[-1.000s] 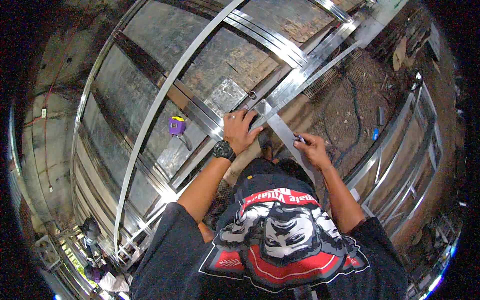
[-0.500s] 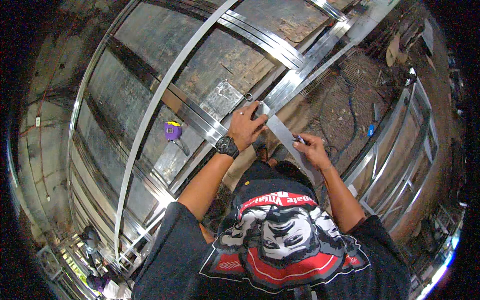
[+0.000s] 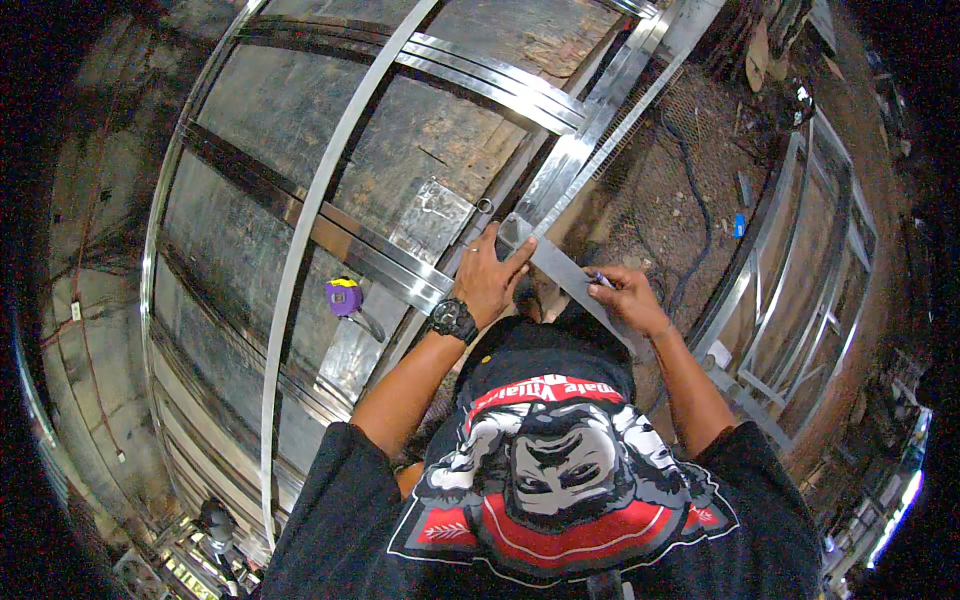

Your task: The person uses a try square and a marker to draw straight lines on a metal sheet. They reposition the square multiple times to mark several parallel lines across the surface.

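My left hand [image 3: 487, 272], with a black watch on the wrist, rests at the near edge of a shiny metal frame. Its fingers and thumb hold down one end of a flat grey metal strip [image 3: 562, 268]. From there the strip slants out toward my body, its near end hidden past my right hand. In my right hand [image 3: 632, 299], a slim purple pen [image 3: 602, 280] is pinched, close beside the strip. A purple and yellow tape measure [image 3: 343, 297] lies on the work surface left of my left hand.
Long metal tubes [image 3: 500, 82] form a large frame over dark boards. A small metal ring [image 3: 484, 205] lies near my left fingers. At right, another metal frame [image 3: 735, 300] stands by a dark cable [image 3: 702, 200] and a small blue object [image 3: 740, 226] on the dirt floor.
The view has shifted slightly. My left fingers have drawn back a little from the strip's end, uncovering more of it. My right hand still holds the pen beside the strip.
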A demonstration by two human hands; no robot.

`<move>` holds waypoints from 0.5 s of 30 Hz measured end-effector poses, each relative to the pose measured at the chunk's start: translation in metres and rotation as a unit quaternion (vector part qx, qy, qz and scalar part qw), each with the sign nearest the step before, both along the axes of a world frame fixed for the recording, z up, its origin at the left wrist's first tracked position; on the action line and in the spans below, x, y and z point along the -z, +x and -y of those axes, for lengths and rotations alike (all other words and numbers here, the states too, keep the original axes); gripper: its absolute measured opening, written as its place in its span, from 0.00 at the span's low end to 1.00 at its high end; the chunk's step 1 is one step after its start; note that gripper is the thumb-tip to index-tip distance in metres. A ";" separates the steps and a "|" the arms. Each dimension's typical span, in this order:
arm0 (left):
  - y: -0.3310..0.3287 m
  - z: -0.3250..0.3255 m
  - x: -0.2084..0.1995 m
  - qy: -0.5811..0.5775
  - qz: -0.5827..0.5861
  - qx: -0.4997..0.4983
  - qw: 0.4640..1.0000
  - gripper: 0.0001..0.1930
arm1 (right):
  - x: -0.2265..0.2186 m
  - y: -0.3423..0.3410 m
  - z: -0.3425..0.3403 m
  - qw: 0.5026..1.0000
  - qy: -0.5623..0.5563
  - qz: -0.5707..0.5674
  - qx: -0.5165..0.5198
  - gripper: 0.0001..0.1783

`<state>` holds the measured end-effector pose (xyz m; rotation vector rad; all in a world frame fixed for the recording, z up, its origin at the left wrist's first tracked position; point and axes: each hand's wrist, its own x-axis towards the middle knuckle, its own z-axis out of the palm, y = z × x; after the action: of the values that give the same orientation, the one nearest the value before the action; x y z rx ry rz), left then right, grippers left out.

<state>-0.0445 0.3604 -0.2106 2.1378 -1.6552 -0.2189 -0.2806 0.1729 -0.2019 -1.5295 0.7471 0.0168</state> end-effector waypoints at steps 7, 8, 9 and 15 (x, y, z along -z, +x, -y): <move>-0.001 0.004 0.001 -0.014 0.005 -0.018 1.000 0.31 | -0.003 0.002 0.002 1.000 0.004 -0.007 -0.005 0.21; -0.002 0.004 0.000 -0.016 0.014 -0.017 1.000 0.31 | -0.003 0.003 0.002 1.000 -0.007 -0.004 -0.007 0.20; -0.001 0.004 0.000 -0.017 0.024 -0.017 0.999 0.31 | -0.004 0.004 0.004 1.000 0.005 -0.014 -0.009 0.21; -0.001 0.004 0.003 -0.024 0.016 -0.032 0.999 0.29 | 0.002 0.001 0.005 0.999 -0.005 -0.034 -0.020 0.21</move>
<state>-0.0460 0.3564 -0.2135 2.1656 -1.5910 -0.1257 -0.2801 0.1676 -0.2040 -1.5591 0.7709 0.0955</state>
